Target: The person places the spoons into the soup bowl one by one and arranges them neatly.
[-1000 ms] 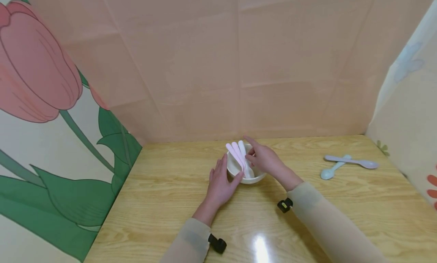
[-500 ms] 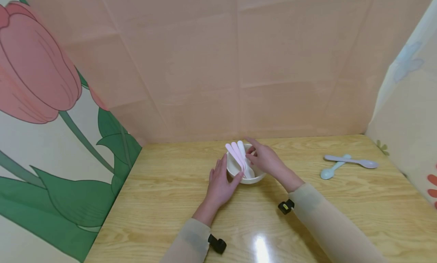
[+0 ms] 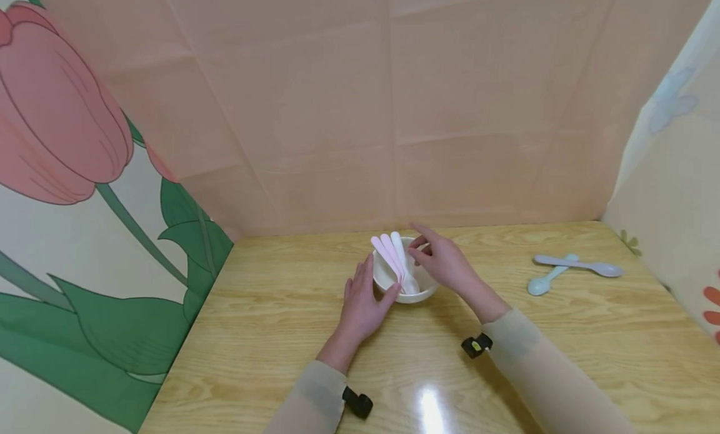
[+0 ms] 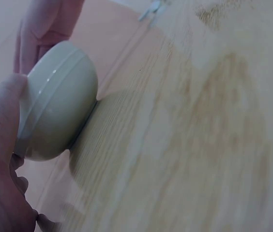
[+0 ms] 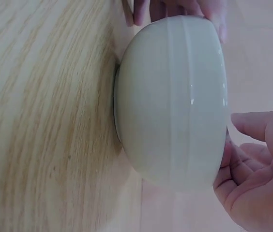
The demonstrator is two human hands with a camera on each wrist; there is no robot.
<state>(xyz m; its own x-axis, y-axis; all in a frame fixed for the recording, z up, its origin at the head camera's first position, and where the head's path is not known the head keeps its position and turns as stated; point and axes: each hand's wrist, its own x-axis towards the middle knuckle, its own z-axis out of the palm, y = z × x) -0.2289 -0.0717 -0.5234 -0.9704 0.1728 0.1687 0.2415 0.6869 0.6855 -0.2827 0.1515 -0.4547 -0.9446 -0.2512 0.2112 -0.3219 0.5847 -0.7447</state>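
Note:
A white bowl [image 3: 423, 294] stands upright on the wooden table, held at its left side by my left hand [image 3: 362, 304]. The thumb lies on the near rim, and the fingers reach round the left side. Leaning together in the bowl are two pink spoons [image 3: 385, 251] and a white spoon [image 3: 399, 245], their handles rising past the far rim. My right hand [image 3: 447, 264] hovers over the bowl's right rim, fingers loosely bent, with nothing between them. In the right wrist view, its thumb and fingers [image 5: 252, 169] are beside the rim of the bowl [image 5: 175, 106].
To the right, a lavender spoon [image 3: 602, 270] lies crossed over a light blue spoon [image 3: 540, 287] on the table [image 3: 270, 334]. A pinkish cloth backdrop [image 3: 315, 140] hangs behind the table. Printed side panels [image 3: 112, 321] stand at left and right.
My right hand has drawn slightly to the right, away from the white spoon's handle. The left hand and bowl have kept their place.

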